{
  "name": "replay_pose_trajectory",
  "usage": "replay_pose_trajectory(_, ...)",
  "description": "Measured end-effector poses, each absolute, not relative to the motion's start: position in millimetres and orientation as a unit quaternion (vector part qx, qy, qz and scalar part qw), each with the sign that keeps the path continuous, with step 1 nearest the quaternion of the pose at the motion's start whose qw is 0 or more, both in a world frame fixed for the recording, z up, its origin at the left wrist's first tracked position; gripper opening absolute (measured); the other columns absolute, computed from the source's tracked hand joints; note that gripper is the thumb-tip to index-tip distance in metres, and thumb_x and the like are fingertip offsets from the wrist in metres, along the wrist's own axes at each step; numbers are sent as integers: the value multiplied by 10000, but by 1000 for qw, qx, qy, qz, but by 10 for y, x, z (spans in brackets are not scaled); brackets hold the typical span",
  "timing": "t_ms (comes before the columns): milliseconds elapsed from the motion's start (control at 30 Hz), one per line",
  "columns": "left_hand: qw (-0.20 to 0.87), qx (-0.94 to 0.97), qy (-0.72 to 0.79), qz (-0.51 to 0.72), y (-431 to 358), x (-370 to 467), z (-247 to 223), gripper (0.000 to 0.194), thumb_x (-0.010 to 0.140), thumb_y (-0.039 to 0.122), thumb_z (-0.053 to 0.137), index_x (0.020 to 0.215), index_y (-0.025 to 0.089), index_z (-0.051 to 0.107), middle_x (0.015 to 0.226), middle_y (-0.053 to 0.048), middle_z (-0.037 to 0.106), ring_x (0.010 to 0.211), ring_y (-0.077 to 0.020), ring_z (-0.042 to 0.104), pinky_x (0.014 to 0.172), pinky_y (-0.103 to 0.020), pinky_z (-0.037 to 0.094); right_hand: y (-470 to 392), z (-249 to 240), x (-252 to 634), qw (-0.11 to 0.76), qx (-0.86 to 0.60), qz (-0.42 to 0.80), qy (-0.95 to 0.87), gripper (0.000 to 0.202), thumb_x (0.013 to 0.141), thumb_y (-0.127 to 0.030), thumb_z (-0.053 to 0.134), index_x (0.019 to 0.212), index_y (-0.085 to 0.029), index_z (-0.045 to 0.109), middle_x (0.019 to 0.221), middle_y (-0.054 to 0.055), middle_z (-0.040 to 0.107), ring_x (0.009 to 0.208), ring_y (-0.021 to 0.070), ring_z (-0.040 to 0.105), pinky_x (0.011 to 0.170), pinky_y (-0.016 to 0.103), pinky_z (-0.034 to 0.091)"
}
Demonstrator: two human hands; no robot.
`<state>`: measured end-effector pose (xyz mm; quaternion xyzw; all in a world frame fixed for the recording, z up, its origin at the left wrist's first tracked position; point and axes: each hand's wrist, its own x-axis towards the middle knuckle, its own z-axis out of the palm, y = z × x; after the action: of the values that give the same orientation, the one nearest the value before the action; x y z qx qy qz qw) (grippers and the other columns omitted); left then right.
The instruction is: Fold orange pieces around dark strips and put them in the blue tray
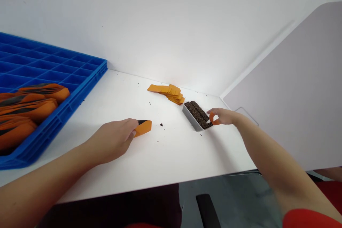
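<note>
My left hand point(116, 139) is closed on a flat orange-and-black piece point(144, 127), holding it low over the white table; its near end is hidden by the fingers. At the right end of a small white box point(191, 117), my right hand point(226, 116) has thumb and finger bent together, with orange covers that look like finger cots on the tips. Packed rows of thin dark brown pieces point(197, 113) fill that box. Whatever the right fingertips pinch is too small to make out. Behind the box, a fanned stack of flat yellow-orange pieces point(172, 93) lies on the table.
A blue divided crate point(88, 74) stands at the left, with several bundles of orange-and-black pieces point(40, 110) in it. Dark crumbs point(161, 124) dot the white table point(165, 160). A white wall point(160, 35) rises behind, and a grey panel point(294, 96) borders the right.
</note>
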<state>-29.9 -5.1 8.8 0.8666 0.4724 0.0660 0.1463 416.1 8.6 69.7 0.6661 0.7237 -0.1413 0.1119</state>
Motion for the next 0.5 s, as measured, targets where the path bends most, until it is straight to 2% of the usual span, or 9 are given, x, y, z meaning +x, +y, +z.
replay_pose_trajectory(133,145,870,468,59,-51,-306,86,210,869,289,287,793,209,466,779,-53,593,652,-219,546,560,-323,317,102,679,4189,121,665,-139,723,224,637,-265,641,840,-319,718,1258,4,545,1045,285,580,798,400,533)
replay_pose_trajectory(500,138,870,469,58,-60,-297,103,213,867,285,287,785,208,468,773,-55,590,654,-224,544,567,-326,314,-101,612,4147,68,678,-99,725,198,708,-234,590,858,-295,703,1264,-10,531,1115,271,528,910,424,479)
